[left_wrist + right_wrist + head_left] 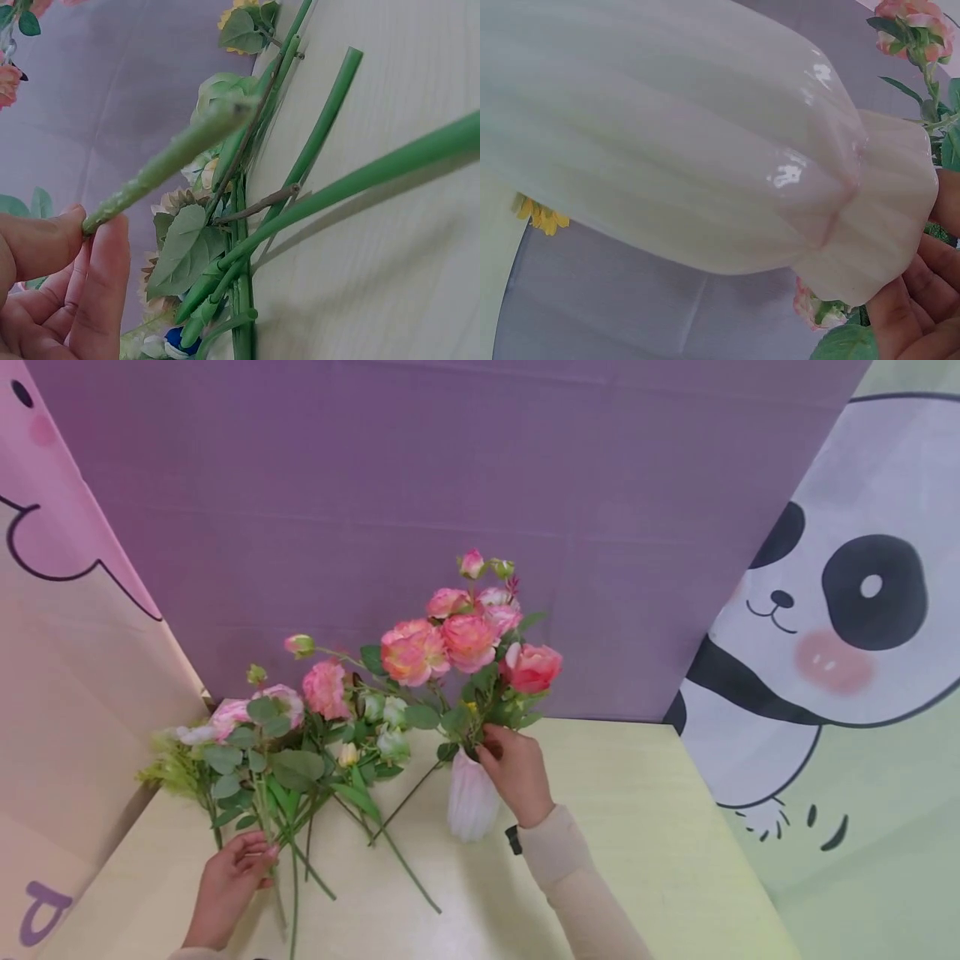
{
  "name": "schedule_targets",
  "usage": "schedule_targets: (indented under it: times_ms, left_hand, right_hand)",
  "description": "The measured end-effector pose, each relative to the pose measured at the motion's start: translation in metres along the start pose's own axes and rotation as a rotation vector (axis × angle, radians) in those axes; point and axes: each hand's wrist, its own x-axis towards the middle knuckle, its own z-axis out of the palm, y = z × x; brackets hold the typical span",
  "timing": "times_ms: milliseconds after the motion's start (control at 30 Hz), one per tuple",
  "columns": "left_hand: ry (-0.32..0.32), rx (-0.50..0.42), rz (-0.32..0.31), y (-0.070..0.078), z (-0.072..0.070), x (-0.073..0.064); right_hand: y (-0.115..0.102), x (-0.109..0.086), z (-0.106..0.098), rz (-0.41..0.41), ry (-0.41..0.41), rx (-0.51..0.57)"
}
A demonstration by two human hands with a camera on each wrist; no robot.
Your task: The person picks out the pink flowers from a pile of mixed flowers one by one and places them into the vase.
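Observation:
In the head view my left hand (234, 878) is low at the left and pinches the green stem of a spray with rounded leaves (262, 718). The left wrist view shows that stem (161, 165) between thumb and fingertips, its cut end toward the camera. My right hand (517, 772) is at the mouth of a white fluted vase (472, 797), fingers curled about flower stems just above the rim. Pink and coral flowers (468, 643) fill the vase. In the right wrist view, fingers (900, 319) lie by the ruffled rim (885, 210); the stem bases are hidden inside.
Loose artificial flowers (324, 689) and greenery (176, 764) lie across the table's left half, several stems pointing toward the front. The pale table (622, 843) meets a purple backdrop (337, 527). Side panels carry a panda drawing (873, 585) and a pink figure (60, 510).

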Motion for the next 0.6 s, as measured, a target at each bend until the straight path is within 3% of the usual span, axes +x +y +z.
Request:
schedule_targets:
  times_ms: [267, 600]
  left_hand:
    - [-0.002, 0.0, -0.036, 0.0031, -0.0007, -0.0007]
    - [0.022, 0.011, -0.031, 0.0066, 0.0014, -0.0022]
  right_hand:
    - [0.0026, -0.0025, 0.002, -0.019, 0.028, 0.055]
    - [0.0093, -0.0074, 0.0029, -0.036, 0.068, 0.191]
